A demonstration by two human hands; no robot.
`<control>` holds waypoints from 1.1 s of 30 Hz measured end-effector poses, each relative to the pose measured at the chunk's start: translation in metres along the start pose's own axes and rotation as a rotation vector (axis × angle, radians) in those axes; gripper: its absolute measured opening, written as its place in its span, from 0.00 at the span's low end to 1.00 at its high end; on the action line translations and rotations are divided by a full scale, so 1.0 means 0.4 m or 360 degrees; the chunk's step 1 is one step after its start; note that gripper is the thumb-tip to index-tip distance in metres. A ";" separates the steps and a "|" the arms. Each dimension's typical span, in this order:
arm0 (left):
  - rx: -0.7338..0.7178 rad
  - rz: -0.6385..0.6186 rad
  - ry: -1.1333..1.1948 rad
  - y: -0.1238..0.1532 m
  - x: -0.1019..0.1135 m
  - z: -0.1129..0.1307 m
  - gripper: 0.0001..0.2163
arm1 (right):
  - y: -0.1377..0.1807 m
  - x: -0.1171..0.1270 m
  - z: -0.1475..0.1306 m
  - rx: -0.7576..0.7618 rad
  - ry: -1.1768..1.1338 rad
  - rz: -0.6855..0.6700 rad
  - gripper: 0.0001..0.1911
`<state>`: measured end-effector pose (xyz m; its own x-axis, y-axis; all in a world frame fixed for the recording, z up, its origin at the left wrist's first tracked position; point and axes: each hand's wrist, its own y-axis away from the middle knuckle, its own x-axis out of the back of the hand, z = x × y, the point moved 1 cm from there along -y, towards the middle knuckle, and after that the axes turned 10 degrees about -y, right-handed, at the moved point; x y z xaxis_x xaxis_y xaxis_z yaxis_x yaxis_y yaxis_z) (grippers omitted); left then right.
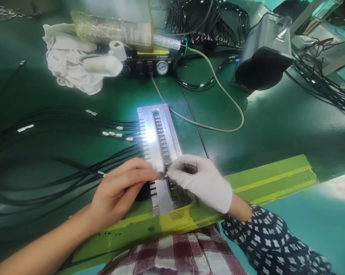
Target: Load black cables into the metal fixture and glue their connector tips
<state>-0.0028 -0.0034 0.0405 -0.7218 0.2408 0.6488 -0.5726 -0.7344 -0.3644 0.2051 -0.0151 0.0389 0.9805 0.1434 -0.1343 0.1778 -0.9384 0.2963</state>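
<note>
A silver metal fixture (160,200) with a long slot lies in front of me, lit by a bright spot. Small copper-coloured wire ends (161,136) sit in a row along that slot. Black cables (115,156) run from the fixture's notched left edge. Over its lower part, my bare left hand (122,189) is closed in a pinch. Facing it is my right hand (202,181), in a white glove, its fingertips also pinched. The fingertips of both hands nearly meet above the slot, at a tiny dark piece too small to name.
Behind the fixture stands a black dispenser unit (138,65) with a gauge, a syringe (168,41) and a looping hose (232,99). White cloth gloves (72,57) lie to its left. A lamp-like metal box (266,53) and bundled cables (207,19) are farther back. Yellow-green tape (270,179) lines the near edge.
</note>
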 end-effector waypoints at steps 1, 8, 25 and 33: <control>-0.0003 -0.0006 0.0002 0.000 0.000 0.000 0.19 | 0.000 0.000 0.001 0.0023 0.0006 -0.0005 0.07; -0.0026 -0.0002 -0.0065 0.015 0.003 -0.002 0.21 | 0.003 0.004 0.002 0.0183 0.0184 0.0008 0.06; 0.0015 -0.0022 -0.0125 0.042 0.002 -0.016 0.23 | 0.002 0.009 0.012 0.0158 0.0241 -0.0054 0.05; 0.0379 0.0230 0.0021 -0.013 0.020 -0.003 0.11 | -0.048 -0.012 -0.058 0.0168 0.0328 -0.0040 0.10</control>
<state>-0.0063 0.0031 0.0468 -0.7954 0.1295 0.5921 -0.3568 -0.8897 -0.2847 0.1988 0.0094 0.0560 0.9742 0.2179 0.0589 0.2030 -0.9599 0.1935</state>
